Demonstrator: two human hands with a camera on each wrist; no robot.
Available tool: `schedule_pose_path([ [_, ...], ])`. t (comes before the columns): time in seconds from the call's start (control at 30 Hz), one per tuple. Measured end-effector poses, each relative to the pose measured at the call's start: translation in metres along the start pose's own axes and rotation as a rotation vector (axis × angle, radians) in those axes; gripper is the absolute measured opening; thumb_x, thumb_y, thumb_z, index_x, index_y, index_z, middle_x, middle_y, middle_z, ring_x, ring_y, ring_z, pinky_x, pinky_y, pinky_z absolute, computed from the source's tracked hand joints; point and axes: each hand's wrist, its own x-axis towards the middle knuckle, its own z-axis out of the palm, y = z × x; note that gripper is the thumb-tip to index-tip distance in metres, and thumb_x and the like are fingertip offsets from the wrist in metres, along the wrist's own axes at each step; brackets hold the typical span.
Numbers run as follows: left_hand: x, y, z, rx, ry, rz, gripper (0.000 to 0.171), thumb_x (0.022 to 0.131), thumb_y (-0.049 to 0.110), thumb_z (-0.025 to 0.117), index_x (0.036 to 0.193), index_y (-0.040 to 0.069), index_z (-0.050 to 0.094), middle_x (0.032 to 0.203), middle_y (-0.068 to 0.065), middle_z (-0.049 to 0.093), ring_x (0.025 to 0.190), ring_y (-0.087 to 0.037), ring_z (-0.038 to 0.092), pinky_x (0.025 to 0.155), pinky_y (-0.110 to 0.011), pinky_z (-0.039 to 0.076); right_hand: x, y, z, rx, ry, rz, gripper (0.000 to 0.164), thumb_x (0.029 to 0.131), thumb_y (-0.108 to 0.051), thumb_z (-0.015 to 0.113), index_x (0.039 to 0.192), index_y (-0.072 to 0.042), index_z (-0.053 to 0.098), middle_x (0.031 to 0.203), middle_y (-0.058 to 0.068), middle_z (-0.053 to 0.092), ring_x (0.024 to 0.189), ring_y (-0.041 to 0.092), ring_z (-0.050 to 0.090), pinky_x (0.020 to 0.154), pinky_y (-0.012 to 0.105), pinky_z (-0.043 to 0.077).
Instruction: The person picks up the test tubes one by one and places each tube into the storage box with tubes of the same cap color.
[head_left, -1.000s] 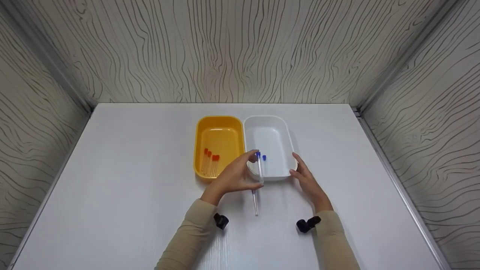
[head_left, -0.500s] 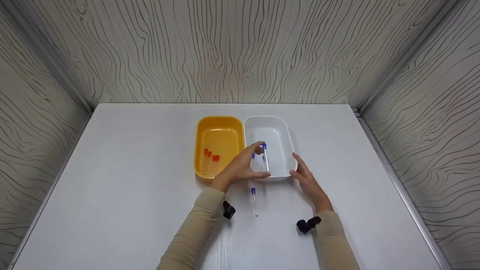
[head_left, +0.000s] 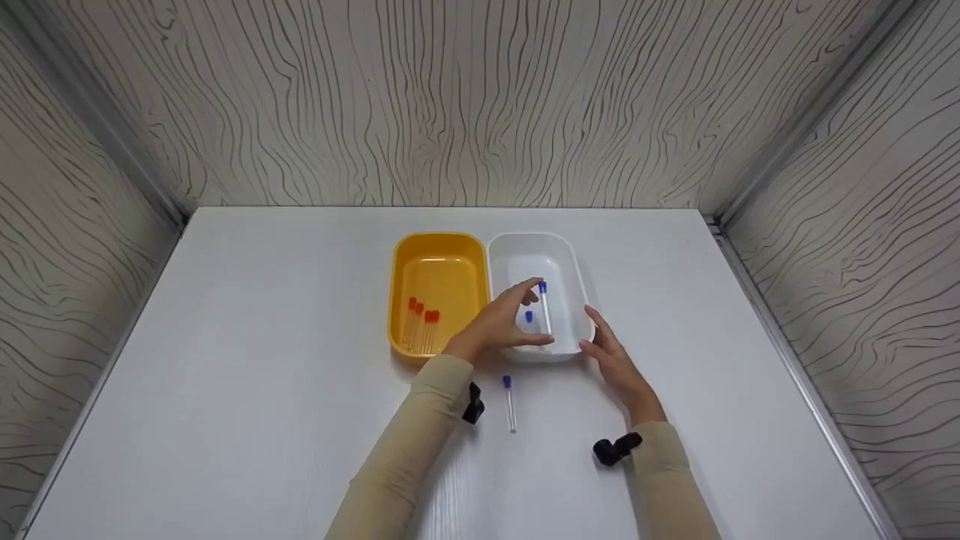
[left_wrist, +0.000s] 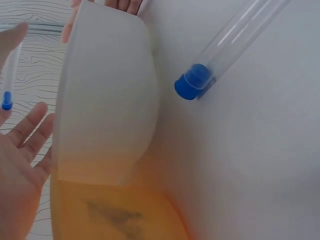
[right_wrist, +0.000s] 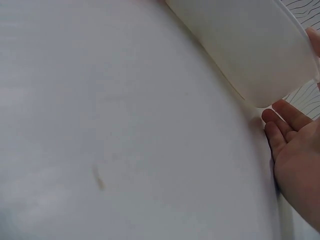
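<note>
Between thumb and index finger my left hand [head_left: 499,322] pinches the ends of a clear test tube [head_left: 547,311] with a blue cap, over the white tray [head_left: 537,238]. In the left wrist view this held tube [left_wrist: 11,75] shows at the left edge, its blue cap at a fingertip. One blue cap [head_left: 529,316] shows inside the white tray, its tube hard to make out. My right hand [head_left: 619,367] holds the tray's near right corner, thumb and finger at the rim. Another blue-capped tube [head_left: 511,405] lies on the table in front of the tray.
A yellow tray [head_left: 439,241] stands against the white tray's left side, with several red-capped tubes [head_left: 424,326] inside. Both trays sit on a white table [head_left: 262,360], with patterned walls [head_left: 450,105] behind and at the sides.
My left hand has moved right and slightly away, carrying the tube from the white tray's left front further over its inside. The right hand has stayed at the corner.
</note>
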Motion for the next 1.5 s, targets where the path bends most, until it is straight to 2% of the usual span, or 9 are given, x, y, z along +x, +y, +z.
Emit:
schedule_pose_path([
  [0.13, 0.005, 0.0, 0.005, 0.018, -0.015, -0.034, 0.096, 0.074, 0.049, 0.078, 0.151, 0.034, 0.023, 0.141, -0.006, 0.05, 0.128, -0.026, 0.051, 0.112, -0.041, 0.043, 0.0, 0.001, -0.001, 0.006, -0.002, -0.011, 0.067, 0.1, -0.012, 0.047, 0.156, -0.022, 0.011, 0.165, 0.006, -0.007, 0.154, 0.03, -0.009, 0.124, 0.057, -0.003],
  [0.33, 0.01, 0.0, 0.009, 0.106, -0.008, -0.053, 0.098, 0.072, 0.058, 0.076, 0.151, 0.037, 0.022, 0.143, -0.002, 0.051, 0.129, -0.022, 0.052, 0.112, -0.039, 0.043, 0.0, 0.001, -0.002, -0.004, -0.004, -0.006, 0.068, 0.1, -0.015, 0.049, 0.156, -0.024, 0.011, 0.165, 0.005, -0.008, 0.153, 0.029, -0.01, 0.123, 0.058, -0.004],
  [0.53, 0.011, 0.001, 0.012, 0.196, -0.018, -0.115, 0.098, 0.071, 0.065, 0.072, 0.151, 0.041, 0.021, 0.149, 0.001, 0.047, 0.142, -0.022, 0.04, 0.119, -0.046, 0.033, 0.0, 0.001, -0.001, -0.002, -0.004, -0.022, 0.068, 0.1, -0.014, 0.048, 0.156, -0.023, 0.011, 0.165, 0.006, -0.007, 0.153, 0.029, -0.011, 0.123, 0.057, -0.003],
  [0.63, 0.012, 0.004, 0.013, 0.246, -0.021, -0.139, 0.097, 0.072, 0.064, 0.072, 0.151, 0.039, 0.022, 0.153, -0.002, 0.042, 0.145, -0.025, 0.037, 0.12, -0.049, 0.03, 0.0, 0.001, -0.001, 0.001, -0.01, -0.025, 0.068, 0.1, -0.013, 0.048, 0.156, -0.024, 0.011, 0.165, 0.005, -0.008, 0.154, 0.029, -0.01, 0.124, 0.055, -0.002],
  [0.83, 0.015, 0.004, 0.017, 0.362, -0.023, -0.15, 0.096, 0.074, 0.062, 0.072, 0.152, 0.035, 0.023, 0.156, -0.005, 0.038, 0.144, -0.026, 0.038, 0.121, -0.047, 0.029, -0.001, 0.002, 0.0, 0.014, -0.012, -0.026, 0.068, 0.1, -0.014, 0.048, 0.156, -0.024, 0.01, 0.165, 0.006, -0.007, 0.154, 0.03, -0.008, 0.125, 0.054, -0.003],
  [1.03, 0.015, 0.005, 0.018, 0.367, -0.024, -0.156, 0.095, 0.074, 0.06, 0.073, 0.152, 0.036, 0.024, 0.157, -0.005, 0.037, 0.145, -0.025, 0.037, 0.121, -0.047, 0.028, 0.001, 0.003, -0.002, 0.017, -0.013, -0.022, 0.068, 0.1, -0.015, 0.049, 0.156, -0.025, 0.012, 0.166, 0.005, -0.006, 0.154, 0.03, -0.007, 0.124, 0.055, -0.002],
  [1.27, 0.016, 0.006, 0.017, 0.402, -0.032, -0.146, 0.096, 0.075, 0.062, 0.071, 0.152, 0.034, 0.023, 0.155, -0.004, 0.039, 0.144, -0.024, 0.038, 0.122, -0.045, 0.028, 0.001, 0.004, -0.003, 0.016, -0.024, -0.041, 0.069, 0.1, -0.015, 0.049, 0.156, -0.022, 0.01, 0.165, 0.005, -0.011, 0.153, 0.03, -0.013, 0.124, 0.054, -0.005],
  [1.5, 0.014, 0.007, 0.015, 0.35, -0.033, -0.129, 0.091, 0.077, 0.059, 0.07, 0.152, 0.035, 0.023, 0.156, -0.003, 0.038, 0.145, -0.024, 0.036, 0.122, -0.047, 0.027, 0.002, 0.004, -0.002, 0.021, -0.018, -0.045, 0.068, 0.1, -0.011, 0.048, 0.156, -0.019, 0.01, 0.165, 0.006, -0.008, 0.153, 0.029, -0.012, 0.125, 0.053, -0.002],
])
